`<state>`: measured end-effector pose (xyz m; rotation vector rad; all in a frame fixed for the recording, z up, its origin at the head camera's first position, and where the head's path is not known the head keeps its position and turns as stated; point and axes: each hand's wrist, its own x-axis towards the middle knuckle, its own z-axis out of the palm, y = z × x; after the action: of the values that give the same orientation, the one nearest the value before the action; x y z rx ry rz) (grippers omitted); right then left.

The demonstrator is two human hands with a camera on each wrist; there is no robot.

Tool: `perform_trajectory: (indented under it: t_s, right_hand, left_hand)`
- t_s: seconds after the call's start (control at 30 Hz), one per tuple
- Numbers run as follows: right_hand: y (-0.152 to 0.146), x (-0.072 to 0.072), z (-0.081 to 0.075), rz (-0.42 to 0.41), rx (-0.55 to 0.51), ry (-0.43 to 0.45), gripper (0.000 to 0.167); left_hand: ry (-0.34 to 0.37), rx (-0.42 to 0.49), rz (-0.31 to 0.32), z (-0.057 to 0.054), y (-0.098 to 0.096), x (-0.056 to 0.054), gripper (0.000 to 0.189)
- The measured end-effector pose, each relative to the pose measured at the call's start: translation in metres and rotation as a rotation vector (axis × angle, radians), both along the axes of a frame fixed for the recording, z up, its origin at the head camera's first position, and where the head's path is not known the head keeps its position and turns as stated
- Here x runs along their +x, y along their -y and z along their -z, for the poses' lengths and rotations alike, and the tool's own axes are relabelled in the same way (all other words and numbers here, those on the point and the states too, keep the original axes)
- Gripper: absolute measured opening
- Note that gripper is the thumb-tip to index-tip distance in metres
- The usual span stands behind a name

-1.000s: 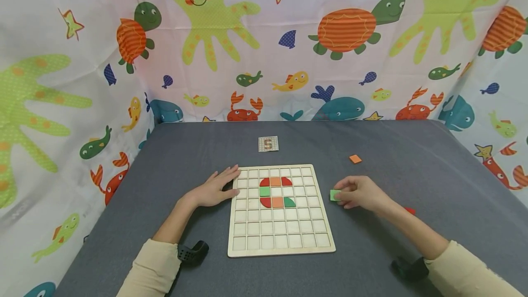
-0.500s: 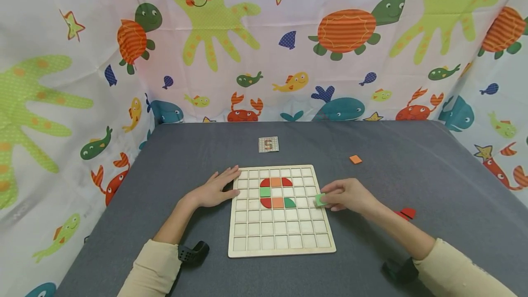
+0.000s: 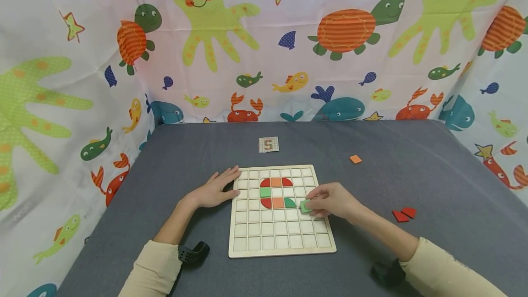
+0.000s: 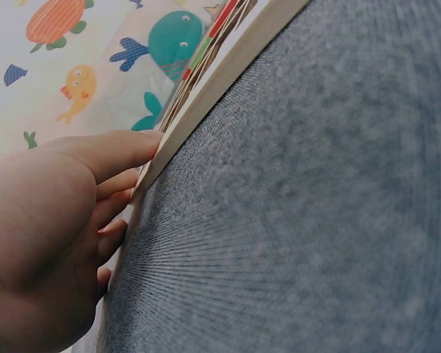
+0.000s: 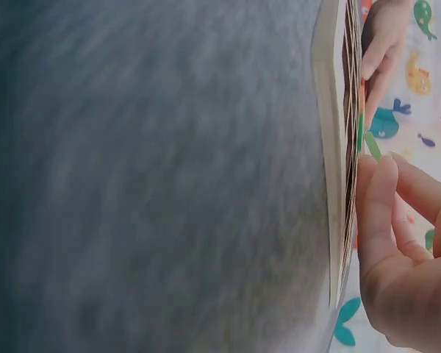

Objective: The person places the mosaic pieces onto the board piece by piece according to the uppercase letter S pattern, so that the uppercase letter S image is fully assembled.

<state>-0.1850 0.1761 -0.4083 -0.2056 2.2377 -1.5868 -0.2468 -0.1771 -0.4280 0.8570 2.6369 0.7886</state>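
A wooden grid board (image 3: pixel 268 243) lies flat on the table. Its upper half holds a cluster of tiles: red quarter-rounds (image 3: pixel 265 182), orange squares (image 3: pixel 275 182), a green square (image 3: pixel 265 192) and a dark green quarter-round (image 3: pixel 289 202). My left hand (image 3: pixel 212 190) rests at the board's left edge, fingers extended; in the left wrist view the thumb (image 4: pixel 132 149) touches the rim. Over the board's right side, my right hand (image 3: pixel 332 200) pinches a light green square tile (image 3: pixel 305 206) between thumb and fingers. The right wrist view shows that tile (image 5: pixel 373 145) edge-on, partly hidden by the fingertips.
Behind the board lies a small card (image 3: pixel 268 144) with a gridded S-like pattern. An orange square tile (image 3: pixel 355 159) lies at the back right. Two red tiles (image 3: pixel 400 216) sit right of the board, near the right forearm. A sea-animal curtain (image 3: pixel 264 81) encloses the table.
My right hand has carried the light green tile leftward from the table onto the board's right side. The red tiles under the forearm have come into view. My left hand has stayed put.
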Motion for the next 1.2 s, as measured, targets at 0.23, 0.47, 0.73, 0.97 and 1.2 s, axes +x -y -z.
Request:
perform_trajectory:
  t_s: [0.23, 0.47, 0.73, 0.97, 1.2]
  right_hand:
    - [0.018, 0.006, -0.002, 0.011, 0.008, 0.028, 0.022]
    - [0.031, 0.008, -0.002, 0.013, -0.003, 0.030, 0.020]
    - [0.033, 0.007, 0.001, 0.016, 0.031, -0.007, 0.019]
    - [0.035, 0.009, -0.001, 0.007, 0.008, 0.044, 0.019]
    - [0.038, 0.009, -0.004, 0.026, 0.010, 0.081, 0.020]
  left_hand:
    - [0.008, -0.003, 0.009, 0.000, -0.001, -0.001, 0.066]
    - [0.008, 0.012, 0.015, -0.001, 0.000, -0.001, 0.066]
    - [0.004, 0.006, 0.019, -0.001, 0.000, -0.001, 0.066]
    - [0.003, 0.008, 0.025, -0.001, 0.002, -0.002, 0.066]
    - [0.007, 0.009, 0.026, -0.001, 0.002, -0.002, 0.066]
